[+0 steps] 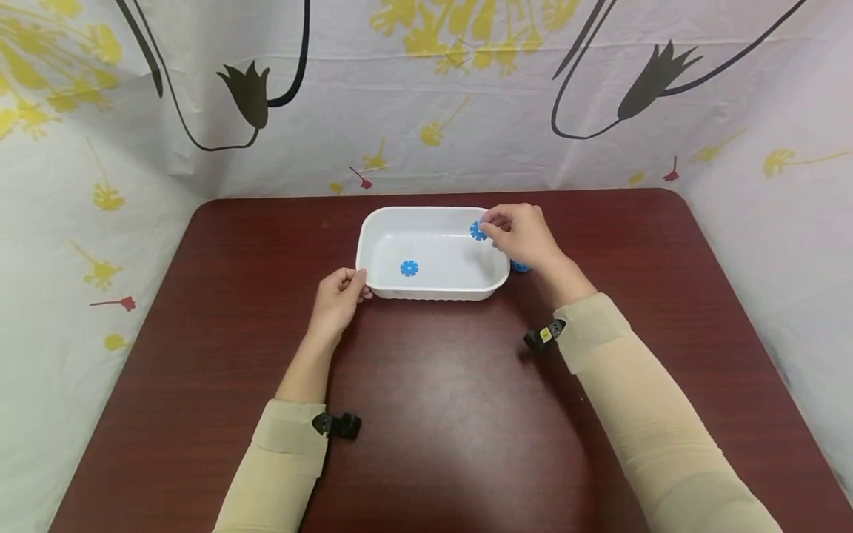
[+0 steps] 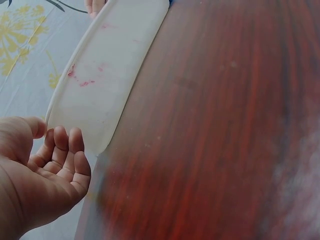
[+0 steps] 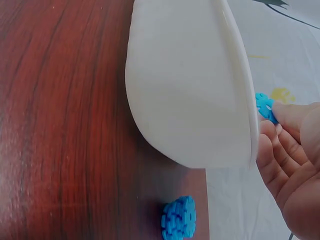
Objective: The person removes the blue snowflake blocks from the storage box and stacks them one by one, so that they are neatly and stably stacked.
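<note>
A white rectangular tub (image 1: 436, 294) stands on the table, and a blue notched disc (image 1: 409, 268) lies on its floor toward the left. My left hand (image 1: 339, 297) pinches the tub's near left corner, thumb on the rim and fingers outside, as the left wrist view (image 2: 47, 175) also shows. Over the tub's right end, my right hand (image 1: 523, 233) pinches a second blue notched disc (image 1: 477, 231) between thumb and fingertips. A stack of blue discs (image 3: 179, 218) sits on the table just outside the tub's right end, mostly hidden by my right hand in the head view.
The dark red-brown wooden table (image 1: 426, 414) reaches a patterned white cloth (image 1: 426, 133) hanging at the back and both sides. A small black camera (image 1: 543, 337) is strapped to the right wrist and another (image 1: 338, 426) to the left.
</note>
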The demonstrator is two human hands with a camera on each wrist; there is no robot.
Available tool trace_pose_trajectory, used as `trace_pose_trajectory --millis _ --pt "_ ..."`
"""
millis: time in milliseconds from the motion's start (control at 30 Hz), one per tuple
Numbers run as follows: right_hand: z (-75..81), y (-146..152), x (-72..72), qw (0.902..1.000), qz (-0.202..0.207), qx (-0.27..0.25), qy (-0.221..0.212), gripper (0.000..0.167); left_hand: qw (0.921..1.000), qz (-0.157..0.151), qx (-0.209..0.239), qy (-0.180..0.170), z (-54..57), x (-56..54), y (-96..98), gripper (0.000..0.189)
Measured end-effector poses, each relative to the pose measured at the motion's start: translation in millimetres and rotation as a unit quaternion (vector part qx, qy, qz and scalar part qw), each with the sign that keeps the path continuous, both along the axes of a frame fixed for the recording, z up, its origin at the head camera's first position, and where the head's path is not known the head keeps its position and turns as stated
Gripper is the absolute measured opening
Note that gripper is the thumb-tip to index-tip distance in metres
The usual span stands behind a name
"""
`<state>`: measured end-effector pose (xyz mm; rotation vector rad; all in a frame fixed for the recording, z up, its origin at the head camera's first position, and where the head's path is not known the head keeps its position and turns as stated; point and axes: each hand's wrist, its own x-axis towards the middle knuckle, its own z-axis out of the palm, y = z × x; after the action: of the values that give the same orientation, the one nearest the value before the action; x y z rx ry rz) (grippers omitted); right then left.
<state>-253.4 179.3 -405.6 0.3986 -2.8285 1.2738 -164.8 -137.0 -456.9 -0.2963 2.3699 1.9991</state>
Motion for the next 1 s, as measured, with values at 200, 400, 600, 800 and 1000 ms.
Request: trace_pose_trajectory --millis 200,400,600,800,1000 --pt "-0.4 9.0 -0.2 0.9999 -0.01 -0.005 -0.003 0.016 1.0 -0.003 0.0 0.004 -0.1 -0.6 0.2 0.029" --pt "0.2 16.1 0.2 0.9996 -0.025 -0.011 -0.006 0.017 1.0 -0.004 -0.001 0.001 0.4 -0.6 0.0 0.029" --pt "-0.2 25.1 0.7 0.9983 -0.043 -0.033 -0.023 0.019 1.0 -0.004 -0.004 -0.002 1.3 0.1 0.1 0.03" --pt "-2.4 34.4 1.1 0.9976 -0.053 -0.037 -0.026 0.021 1.0 -0.005 -0.003 -0.001 2.4 0.7 0.2 0.028" --pt "-4.5 43.0 2.0 0.9971 -0.064 -0.036 -0.022 0.024 1.0 -0.004 -0.005 -0.003 1.7 0.6 -0.4 0.027"
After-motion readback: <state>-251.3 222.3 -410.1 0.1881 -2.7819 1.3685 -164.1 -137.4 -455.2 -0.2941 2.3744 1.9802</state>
